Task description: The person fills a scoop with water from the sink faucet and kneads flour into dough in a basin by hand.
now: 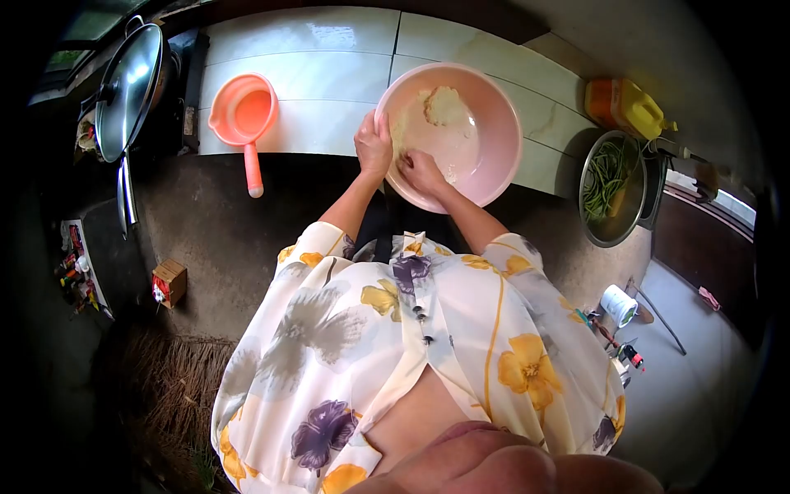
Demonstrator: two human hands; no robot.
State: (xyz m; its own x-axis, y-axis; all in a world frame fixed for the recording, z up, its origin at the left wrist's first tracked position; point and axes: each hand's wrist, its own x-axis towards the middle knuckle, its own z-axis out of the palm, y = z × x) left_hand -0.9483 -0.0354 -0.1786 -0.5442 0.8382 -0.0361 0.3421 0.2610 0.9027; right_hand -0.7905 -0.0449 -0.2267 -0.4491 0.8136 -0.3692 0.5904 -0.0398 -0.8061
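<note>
A large pink basin (pixel 492 140) stands on the tiled counter in front of me. My left hand (pixel 374 146) grips its left rim, with the thumb over the edge. Inside the basin, my right hand (pixel 421 171) is down near the lower left wall, its fingers curled; whatever they hold, if anything, is hidden. A pale, dough-like lump (pixel 445 107) sticks to the basin's far inner side, and whitish residue and small wet bits lie around it.
An orange-pink dipper (pixel 251 111) rests left of the basin, its handle over the counter's edge. A lidded pan (pixel 130 90) stands far left. At right are a yellow jug (pixel 638 111) and a metal bowl of green beans (pixel 607 177).
</note>
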